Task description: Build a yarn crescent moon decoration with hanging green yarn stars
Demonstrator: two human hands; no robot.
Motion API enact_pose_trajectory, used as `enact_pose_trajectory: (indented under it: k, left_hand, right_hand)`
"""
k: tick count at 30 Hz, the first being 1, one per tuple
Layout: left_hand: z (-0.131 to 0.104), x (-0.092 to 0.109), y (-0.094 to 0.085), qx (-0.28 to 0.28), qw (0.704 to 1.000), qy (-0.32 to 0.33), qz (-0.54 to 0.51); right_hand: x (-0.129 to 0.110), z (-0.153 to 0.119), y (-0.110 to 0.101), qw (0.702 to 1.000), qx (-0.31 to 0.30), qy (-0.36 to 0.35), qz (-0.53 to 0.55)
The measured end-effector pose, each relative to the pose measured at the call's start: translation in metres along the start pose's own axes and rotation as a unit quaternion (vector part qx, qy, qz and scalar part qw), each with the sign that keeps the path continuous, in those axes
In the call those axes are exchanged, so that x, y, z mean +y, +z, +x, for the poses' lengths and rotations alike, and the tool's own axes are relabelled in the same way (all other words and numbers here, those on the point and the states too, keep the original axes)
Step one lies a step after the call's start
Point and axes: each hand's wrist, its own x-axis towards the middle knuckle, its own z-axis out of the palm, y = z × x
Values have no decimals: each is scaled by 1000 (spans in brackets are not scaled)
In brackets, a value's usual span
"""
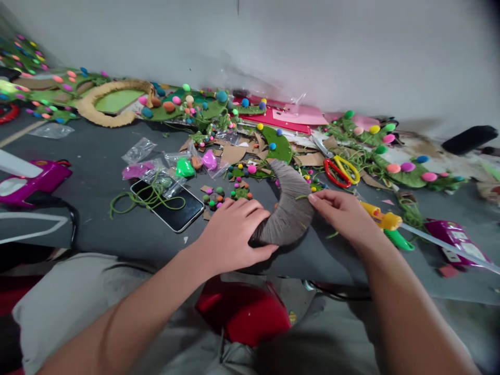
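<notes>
One grey crescent (294, 213) between left grip (234, 232), right grip (339, 212).

The left hand (236, 233), right hand (340, 212), left forearm (156, 296) and right forearm (406, 291) are left bare. The legs are covered by loose grey clothing (89, 291), paler at the left, shaded darker at the right, and softly creased.

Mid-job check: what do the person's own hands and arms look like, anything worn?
The bare left hand and right hand show no gloves, rings or watch. No sleeves show on the left forearm or right forearm. The clothing below is grey.
</notes>
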Motion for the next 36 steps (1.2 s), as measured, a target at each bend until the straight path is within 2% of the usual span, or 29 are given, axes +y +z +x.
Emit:
enact_pose_trajectory:
  k: [4, 9, 12, 15, 17, 19, 21, 24, 26, 29, 36]
  left_hand:
    - [17, -2, 9, 28, 999, -18, -3]
    - [30, -2, 19, 32, 999, -33, 3]
    - [29, -3, 20, 24, 999, -42, 2]
    - [23, -5, 12, 55, 997, -48, -14]
    - [20, -6, 2, 90, 994, -43, -48]
    - [18, -5, -8, 103, 988, -17, -110]
    - [15, -3, -14, 76, 982, 27, -169]
    - [9, 1, -16, -6, 977, 59, -203]
    - [3, 2, -14, -39, 975, 40, -215]
    - [-5, 0, -14, -44, 970, 11, -241]
    - [-9, -6, -19, -6, 977, -82, -195]
  right_hand:
    - [1, 19, 5, 997, 74, -4, 35]
    - [7, 39, 9, 995, 98, -14, 21]
    - [8, 35, 4, 991, 135, -21, -10]
    - [0, 16, -3, 985, 166, -41, -39]
    - [-11, -2, -4, 988, 124, -76, -49]
    - [-24, -20, 1, 993, 29, -110, -35]
    - [-35, -34, 10, 988, -68, -140, -17]
    - [-46, -48, 29, 975, -145, -168, -11]
    - [-48, -53, 39, 972, -163, -169, -6]
    - [-48, -58, 46, 973, -154, -172, -13]
    - [-33, -52, 29, 970, -107, -178, -125]
